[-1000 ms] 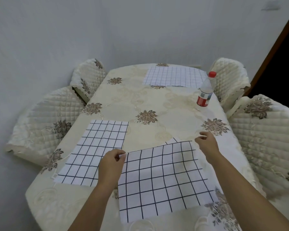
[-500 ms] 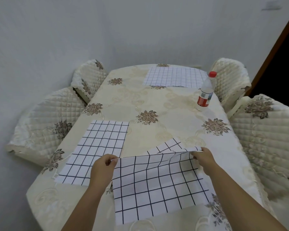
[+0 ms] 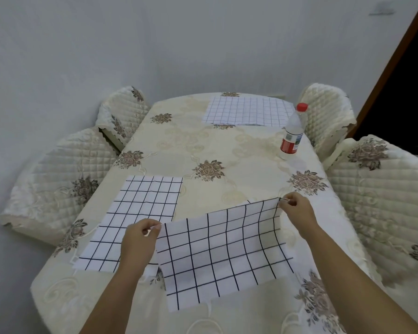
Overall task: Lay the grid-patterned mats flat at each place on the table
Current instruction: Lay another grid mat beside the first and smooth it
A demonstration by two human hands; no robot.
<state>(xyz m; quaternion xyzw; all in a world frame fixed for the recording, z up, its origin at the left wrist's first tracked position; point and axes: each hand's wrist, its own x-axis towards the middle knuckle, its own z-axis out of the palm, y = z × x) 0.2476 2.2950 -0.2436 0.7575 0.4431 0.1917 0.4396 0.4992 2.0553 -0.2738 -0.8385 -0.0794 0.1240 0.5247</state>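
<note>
Near mat (image 3: 222, 256): white cloth with a dark grid, at the near right of the surface (image 3: 227, 150). Its near half lies on the tablecloth; its far edge is raised off it.

Left hand (image 3: 138, 244) pinches the far-left corner between thumb and fingertips. Right hand (image 3: 297, 213) pinches the far-right corner the same way. Both hands hold cloth, neither is spread.

Handling, judged from the look: thin, light and limp. The raised edge sags between the two pinches and the grid lines bow (a stiff mat would hold a straight line). Not fragile and probably not slippery on the embroidered tablecloth, so dragging it may bunch it up. A light pinch is enough to carry the weight.

Where to hold: the two far corners, as now, kept apart so the edge is taut. Lower the edge away from the body so the cloth unrolls flat without folding under.

Second mat (image 3: 135, 218) lies flat just left of it, the left wrist over its near corner. Far mat (image 3: 246, 110) lies flat at the far end. Bottle (image 3: 291, 131) with a red cap stands upright near that mat, well away from the hands.
</note>
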